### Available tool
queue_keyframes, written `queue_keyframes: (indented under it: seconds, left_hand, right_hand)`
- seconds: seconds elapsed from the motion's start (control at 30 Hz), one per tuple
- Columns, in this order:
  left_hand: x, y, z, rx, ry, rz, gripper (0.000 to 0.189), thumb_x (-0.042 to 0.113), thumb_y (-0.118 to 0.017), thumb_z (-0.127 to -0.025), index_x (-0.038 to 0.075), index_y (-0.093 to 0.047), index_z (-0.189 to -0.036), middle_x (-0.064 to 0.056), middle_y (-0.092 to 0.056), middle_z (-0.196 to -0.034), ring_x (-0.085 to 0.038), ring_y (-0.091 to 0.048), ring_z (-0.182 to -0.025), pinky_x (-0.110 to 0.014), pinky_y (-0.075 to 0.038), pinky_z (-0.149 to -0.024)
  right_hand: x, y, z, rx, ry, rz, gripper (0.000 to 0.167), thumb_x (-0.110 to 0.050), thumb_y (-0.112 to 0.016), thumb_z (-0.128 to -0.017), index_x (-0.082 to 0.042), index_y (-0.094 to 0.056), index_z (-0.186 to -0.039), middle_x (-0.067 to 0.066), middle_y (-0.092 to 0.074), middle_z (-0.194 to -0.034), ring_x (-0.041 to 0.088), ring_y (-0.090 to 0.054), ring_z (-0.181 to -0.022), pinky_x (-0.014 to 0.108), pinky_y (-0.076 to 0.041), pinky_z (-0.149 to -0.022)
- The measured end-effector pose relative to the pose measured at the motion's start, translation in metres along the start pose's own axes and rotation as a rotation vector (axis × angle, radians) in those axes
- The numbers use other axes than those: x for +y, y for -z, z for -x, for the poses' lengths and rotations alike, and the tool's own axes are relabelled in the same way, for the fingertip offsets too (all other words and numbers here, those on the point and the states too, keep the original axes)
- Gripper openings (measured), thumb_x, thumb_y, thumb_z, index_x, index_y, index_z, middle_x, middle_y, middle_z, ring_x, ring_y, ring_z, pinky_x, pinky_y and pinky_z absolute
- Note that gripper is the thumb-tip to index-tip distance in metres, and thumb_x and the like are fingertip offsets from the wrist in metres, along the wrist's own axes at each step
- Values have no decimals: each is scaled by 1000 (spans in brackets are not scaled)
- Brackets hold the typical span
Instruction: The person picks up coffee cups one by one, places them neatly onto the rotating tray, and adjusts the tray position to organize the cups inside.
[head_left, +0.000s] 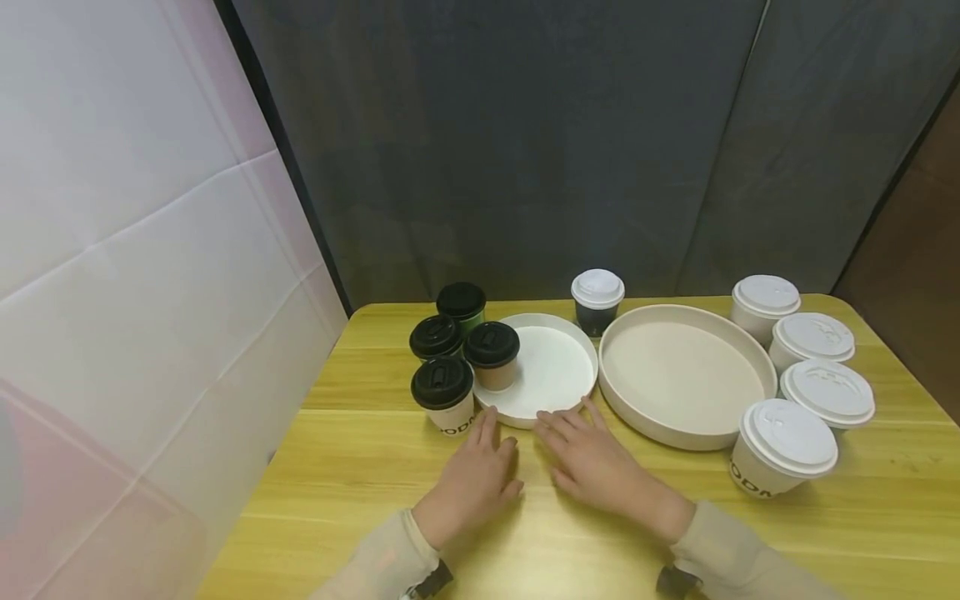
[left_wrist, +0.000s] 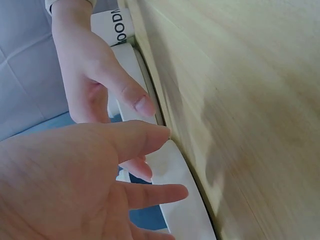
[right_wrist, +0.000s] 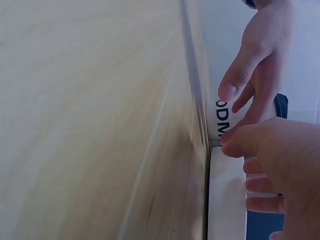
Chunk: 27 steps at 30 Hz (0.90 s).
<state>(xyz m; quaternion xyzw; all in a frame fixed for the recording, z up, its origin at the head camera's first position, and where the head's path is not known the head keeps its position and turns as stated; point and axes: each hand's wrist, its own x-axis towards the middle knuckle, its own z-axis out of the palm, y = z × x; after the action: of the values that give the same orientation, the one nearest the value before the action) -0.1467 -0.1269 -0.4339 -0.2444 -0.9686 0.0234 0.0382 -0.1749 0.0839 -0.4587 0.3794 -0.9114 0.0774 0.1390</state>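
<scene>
A small round white tray [head_left: 553,367] lies on the wooden table, with a black-lidded brown paper cup [head_left: 497,375] standing at its left side. My left hand [head_left: 474,485] reaches to the near left of the tray, its fingertips at the rim beside a black-lidded white cup [head_left: 448,417]. At the near right rim, my right hand [head_left: 592,458] has its fingers extended and spread. Neither hand holds anything. In the left wrist view the tray's white side wall [left_wrist: 182,192] shows behind the left fingers [left_wrist: 157,195].
A larger beige round tray [head_left: 686,379] adjoins on the right. White-lidded cups [head_left: 787,450] line its right side. One dark cup with a white lid [head_left: 597,304] stands behind, between the trays. More black-lidded cups [head_left: 461,302] stand at left. A dark partition [head_left: 525,150] rises behind the table.
</scene>
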Motion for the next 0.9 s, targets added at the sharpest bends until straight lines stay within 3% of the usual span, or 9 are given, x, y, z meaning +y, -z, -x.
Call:
queue_keyframes:
  seconds: [0.2, 0.37, 0.47, 0.9]
  left_hand:
    - [1, -1, -2, 4, -45, 13, 69, 45, -67, -89, 4, -50, -142, -25, -37, -154, -39, -38, -144, -44, -37, -119]
    - [4, -1, -4, 12, -145, 71, 79, 44, -65, -90, 7, -34, -152, -18, -33, -159, -34, -34, -148, -44, -35, -121]
    - [6, -2, -5, 11, -180, 79, 80, 44, -65, -90, 7, -33, -153, -17, -33, -159, -33, -34, -148, -44, -34, -121]
    - [4, -5, -5, 11, -187, 73, 77, 43, -64, -91, 7, -35, -151, -16, -37, -157, -32, -37, -146, -45, -37, -119]
  right_hand:
    - [9, 0, 2, 47, -30, -69, 69, -28, -74, -82, -11, -50, -144, 10, -48, -152, 30, -49, -136, 66, -30, -115]
    - [25, 7, 4, 81, -92, -21, 66, -28, -75, -83, -11, -52, -143, 11, -50, -150, 30, -50, -137, 62, -33, -116]
    - [31, 9, 6, 73, -114, -13, 62, -28, -74, -84, -9, -54, -140, 13, -51, -148, 32, -50, -136, 60, -33, -116]
    - [34, 7, 12, 8, -98, 9, 62, -30, -73, -85, -7, -55, -139, 14, -56, -143, 32, -52, -135, 56, -37, -116]
